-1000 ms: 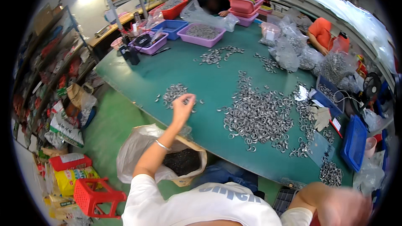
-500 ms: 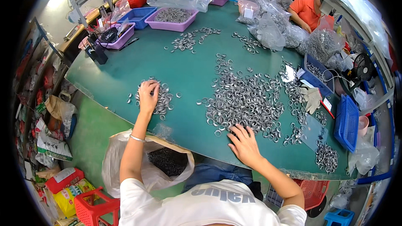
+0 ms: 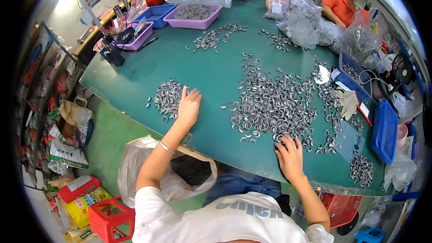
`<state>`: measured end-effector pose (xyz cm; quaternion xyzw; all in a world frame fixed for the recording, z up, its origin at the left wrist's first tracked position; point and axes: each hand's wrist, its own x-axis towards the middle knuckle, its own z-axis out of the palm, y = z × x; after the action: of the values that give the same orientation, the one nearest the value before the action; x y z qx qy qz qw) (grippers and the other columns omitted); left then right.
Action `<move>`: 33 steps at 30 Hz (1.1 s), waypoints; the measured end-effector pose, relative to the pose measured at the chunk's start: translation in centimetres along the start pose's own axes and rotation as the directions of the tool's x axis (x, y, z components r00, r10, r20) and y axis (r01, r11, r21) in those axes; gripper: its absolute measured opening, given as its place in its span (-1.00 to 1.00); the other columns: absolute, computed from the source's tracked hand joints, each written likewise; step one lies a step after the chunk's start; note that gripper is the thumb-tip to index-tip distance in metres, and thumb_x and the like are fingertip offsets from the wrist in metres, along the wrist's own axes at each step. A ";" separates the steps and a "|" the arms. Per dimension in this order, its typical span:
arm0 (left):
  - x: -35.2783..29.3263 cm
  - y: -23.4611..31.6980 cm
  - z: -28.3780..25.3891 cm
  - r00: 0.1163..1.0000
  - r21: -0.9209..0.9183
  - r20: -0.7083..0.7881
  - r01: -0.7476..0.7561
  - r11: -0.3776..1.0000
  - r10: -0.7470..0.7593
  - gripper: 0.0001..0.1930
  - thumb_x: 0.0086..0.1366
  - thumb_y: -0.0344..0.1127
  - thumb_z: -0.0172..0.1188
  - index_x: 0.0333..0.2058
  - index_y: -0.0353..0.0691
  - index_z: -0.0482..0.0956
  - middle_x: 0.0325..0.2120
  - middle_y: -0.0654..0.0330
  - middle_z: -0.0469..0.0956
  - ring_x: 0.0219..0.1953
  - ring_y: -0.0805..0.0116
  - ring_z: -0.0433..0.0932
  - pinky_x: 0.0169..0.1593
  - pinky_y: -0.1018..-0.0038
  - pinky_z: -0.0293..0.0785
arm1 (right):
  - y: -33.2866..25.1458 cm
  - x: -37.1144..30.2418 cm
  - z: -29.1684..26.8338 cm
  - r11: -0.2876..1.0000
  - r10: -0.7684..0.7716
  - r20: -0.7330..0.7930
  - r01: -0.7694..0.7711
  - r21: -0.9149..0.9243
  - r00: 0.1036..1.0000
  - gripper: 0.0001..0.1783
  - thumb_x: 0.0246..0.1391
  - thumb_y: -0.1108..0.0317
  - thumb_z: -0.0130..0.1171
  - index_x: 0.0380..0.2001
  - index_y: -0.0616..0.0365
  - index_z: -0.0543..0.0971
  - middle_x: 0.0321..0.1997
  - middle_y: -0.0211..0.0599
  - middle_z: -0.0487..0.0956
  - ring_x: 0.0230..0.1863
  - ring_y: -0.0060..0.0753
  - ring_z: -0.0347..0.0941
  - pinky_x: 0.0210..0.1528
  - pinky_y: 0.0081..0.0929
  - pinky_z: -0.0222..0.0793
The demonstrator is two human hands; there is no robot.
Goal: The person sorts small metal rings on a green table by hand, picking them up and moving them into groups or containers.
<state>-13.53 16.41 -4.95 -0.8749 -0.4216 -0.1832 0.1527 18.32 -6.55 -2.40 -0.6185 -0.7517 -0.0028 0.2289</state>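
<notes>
Small grey metal rings lie on a green-topped table (image 3: 211, 130) in several groups. My left hand (image 3: 190, 108) is at the right edge of the smaller ring pile (image 3: 167, 99), its fingers a little apart, with no ring visible in them. A bracelet circles that wrist. At the near edge of the big ring heap (image 3: 272, 103), my right hand (image 3: 290, 156) rests with fingers spread, the tips touching rings. What lies under its fingertips is hidden.
Ring-filled bags (image 3: 299, 29) and a purple tub (image 3: 193, 23) stand at the far side. A glove (image 3: 347, 103) and a blue basket (image 3: 384, 130) are at right. An open sack (image 3: 148, 171) stands below the near edge. Someone in orange (image 3: 339, 6) sits across.
My left hand has moved right, off the top of the small pile to its edge. My right hand has slid right along the big heap's near edge. The view has shifted slightly.
</notes>
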 end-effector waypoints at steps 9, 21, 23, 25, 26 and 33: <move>1.5 6.0 -1.3 0.998 -0.472 -0.010 0.048 0.880 -0.060 -0.81 0.04 -0.40 0.24 -0.32 -0.27 0.55 -0.27 0.16 0.49 -0.14 0.17 0.45 0.07 0.23 0.24 | -0.1 -0.2 -0.6 0.997 0.048 0.000 -0.048 0.052 0.999 -0.68 -0.15 0.46 0.20 -0.22 0.15 0.49 -0.02 -0.23 0.37 0.14 -0.15 0.23 0.18 0.00 -0.01; 2.5 16.6 -11.8 0.920 -0.912 0.351 0.378 -0.161 0.173 -0.96 0.10 -0.54 0.20 -0.45 -0.40 0.54 -0.36 0.11 0.52 -0.26 0.42 0.48 -0.19 0.55 0.42 | -5.1 3.1 -6.2 0.646 0.238 -0.127 -0.060 0.761 0.963 -0.59 -0.15 0.57 0.20 -0.12 0.28 0.48 -0.19 -0.09 0.45 -0.18 -0.24 0.42 -0.12 -0.43 0.33; 3.0 17.8 -12.1 0.934 -0.921 0.309 0.340 -0.188 0.178 -0.92 0.07 -0.48 0.25 -0.45 -0.36 0.55 -0.38 0.14 0.53 -0.30 0.43 0.49 -0.20 0.55 0.40 | -4.3 3.1 -6.1 0.639 0.204 -0.171 0.001 0.769 0.964 -0.64 -0.16 0.58 0.20 -0.18 0.28 0.52 -0.22 -0.13 0.46 -0.23 -0.27 0.42 -0.17 -0.45 0.34; 3.1 18.7 -12.0 0.940 -0.920 0.297 0.329 -0.214 0.165 -0.88 0.02 -0.44 0.29 -0.45 -0.33 0.57 -0.39 0.16 0.54 -0.32 0.41 0.50 -0.19 0.54 0.40 | -3.9 2.9 -6.2 0.636 0.231 -0.199 0.007 0.772 0.952 -0.74 -0.17 0.60 0.20 -0.30 0.26 0.58 -0.29 -0.18 0.47 -0.28 -0.32 0.43 -0.24 -0.49 0.36; 3.4 19.0 -12.1 0.941 -0.929 0.286 0.319 -0.189 0.180 -0.88 0.01 -0.44 0.30 -0.45 -0.33 0.57 -0.39 0.15 0.55 -0.32 0.41 0.51 -0.19 0.53 0.40 | -3.6 2.7 -6.3 0.627 0.237 -0.204 0.011 0.779 0.950 -0.74 -0.18 0.61 0.21 -0.30 0.25 0.58 -0.29 -0.19 0.47 -0.28 -0.32 0.43 -0.24 -0.50 0.36; 4.3 20.0 -12.0 0.924 -0.927 0.276 0.328 -0.180 0.262 -0.88 0.03 -0.54 0.27 -0.41 -0.42 0.57 -0.29 0.04 0.51 -0.28 0.39 0.49 -0.23 0.54 0.47 | -2.1 1.7 -6.6 0.598 0.294 -0.232 0.010 0.801 0.927 -0.72 -0.23 0.63 0.24 -0.33 0.22 0.60 -0.33 -0.23 0.47 -0.33 -0.38 0.42 -0.31 -0.55 0.35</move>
<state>2.50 2.34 5.35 -0.6753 -0.1698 -0.2713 -0.6645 18.35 -7.35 4.72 -0.5019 -0.5710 0.2406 0.6035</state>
